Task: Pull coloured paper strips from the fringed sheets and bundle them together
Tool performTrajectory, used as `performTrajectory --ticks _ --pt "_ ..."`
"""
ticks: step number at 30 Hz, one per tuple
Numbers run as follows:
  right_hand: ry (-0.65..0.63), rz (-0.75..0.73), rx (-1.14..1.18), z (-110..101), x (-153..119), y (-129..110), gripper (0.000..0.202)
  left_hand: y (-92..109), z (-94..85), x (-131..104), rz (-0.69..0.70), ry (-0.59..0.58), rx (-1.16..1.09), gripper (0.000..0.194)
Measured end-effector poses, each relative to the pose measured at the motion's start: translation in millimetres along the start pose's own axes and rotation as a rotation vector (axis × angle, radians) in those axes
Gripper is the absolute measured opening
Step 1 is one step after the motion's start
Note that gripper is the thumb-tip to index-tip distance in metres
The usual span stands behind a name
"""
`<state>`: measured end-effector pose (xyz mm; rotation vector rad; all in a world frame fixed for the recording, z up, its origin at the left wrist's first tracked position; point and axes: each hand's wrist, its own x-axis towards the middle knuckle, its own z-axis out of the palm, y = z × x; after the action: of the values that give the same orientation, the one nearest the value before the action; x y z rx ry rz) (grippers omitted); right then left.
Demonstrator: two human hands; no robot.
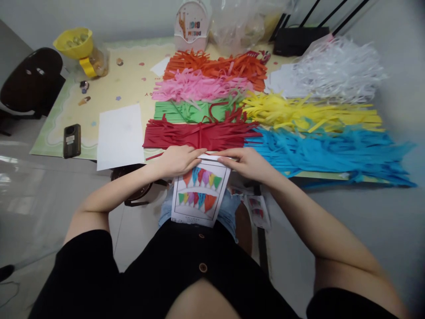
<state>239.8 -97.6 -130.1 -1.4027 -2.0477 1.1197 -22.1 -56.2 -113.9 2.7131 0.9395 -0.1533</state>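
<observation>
A white printed sheet (199, 190) with two rows of colourful tassel bunting hangs over the table's front edge, down to my lap. Fingers of my left hand (181, 160) press together on its top left edge. My right hand (244, 164) grips the top right edge, fingers pointing inward. Just beyond both hands lies a bundle of dark red paper strips (199, 135). Behind it are green (186, 111), pink (199, 86) and orange (215, 66) bundles. Blue (325, 150) and yellow (315, 113) bundles lie to the right.
A blank white paper (120, 136) and a black phone (72, 141) lie on the left of the table (106, 93). At the back stand a yellow-topped jar (78, 46), a white container (191, 26) and a black router (299, 40). White strips (341, 71) are heaped at the right.
</observation>
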Motion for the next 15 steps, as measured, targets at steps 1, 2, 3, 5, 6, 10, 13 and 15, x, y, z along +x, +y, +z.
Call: performTrajectory --ticks 1,2,3,5,6,10,13,15 --pt "0.001 0.008 0.005 0.5 -0.1 0.7 0.049 -3.9 -2.7 -0.1 0.024 -0.025 -0.108 0.053" --pt "0.002 0.013 0.013 0.8 0.1 1.5 0.048 -8.6 -6.6 0.4 0.047 -0.063 -0.217 0.053" --pt "0.0 0.017 0.025 0.9 0.5 2.2 0.046 -13.9 -11.2 1.3 0.065 -0.11 -0.317 0.053" --pt "-0.002 0.026 0.053 0.3 1.7 3.4 0.045 -24.5 -20.3 4.8 0.069 -0.206 -0.456 0.049" --pt "-0.001 0.033 0.066 -0.3 2.4 4.0 0.045 -29.4 -24.0 7.0 0.06 -0.238 -0.499 0.047" --pt "-0.016 0.073 0.143 -2.6 3.3 6.2 0.047 -43.8 -28.9 14.2 0.05 -0.317 -0.635 0.046" --pt "-0.02 0.073 0.174 -3.0 0.6 6.2 0.045 -45.1 -27.2 12.5 0.085 -0.344 -0.706 0.046" --pt "0.005 0.049 0.152 -2.3 -2.8 5.1 0.041 -40.3 -25.9 7.2 0.109 -0.279 -0.724 0.044"
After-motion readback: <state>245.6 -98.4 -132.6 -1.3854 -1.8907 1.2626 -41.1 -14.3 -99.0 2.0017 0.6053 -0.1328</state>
